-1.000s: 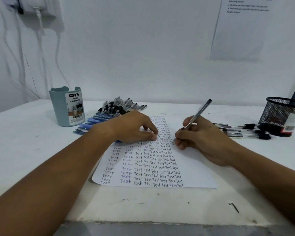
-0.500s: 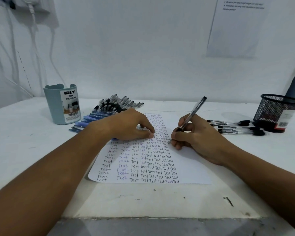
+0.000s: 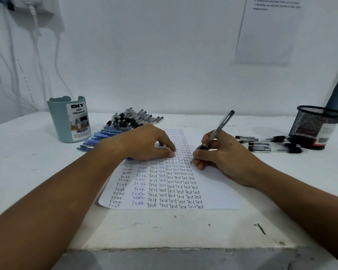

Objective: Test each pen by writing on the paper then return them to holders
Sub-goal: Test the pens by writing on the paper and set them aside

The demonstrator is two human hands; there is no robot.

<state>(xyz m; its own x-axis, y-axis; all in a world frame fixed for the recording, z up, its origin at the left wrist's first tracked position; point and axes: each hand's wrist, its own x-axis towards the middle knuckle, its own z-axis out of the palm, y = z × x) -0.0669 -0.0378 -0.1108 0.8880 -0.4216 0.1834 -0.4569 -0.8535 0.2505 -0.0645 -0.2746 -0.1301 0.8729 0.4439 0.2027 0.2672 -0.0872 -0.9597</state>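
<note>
A white sheet of paper (image 3: 219, 190) lies mid-table, filled with columns of the word "Test". My right hand (image 3: 222, 154) grips a clear pen with a black grip (image 3: 220, 126), its tip down on the paper at the right end of a row. My left hand (image 3: 148, 143) rests on the sheet with fingers bent, fingertips pressing the paper flat. A teal desk organizer (image 3: 69, 121) stands at the left. A black mesh holder (image 3: 316, 123) stands at the right.
A pile of black and blue pens (image 3: 123, 123) lies between the organizer and my left hand. A few black-capped pens (image 3: 269, 144) lie beside the mesh holder. Cables (image 3: 35, 55) hang on the wall at the left; the table's front edge is near me.
The view has shifted slightly. My right hand has edged along the row with the pen while my left hand stays on the paper.
</note>
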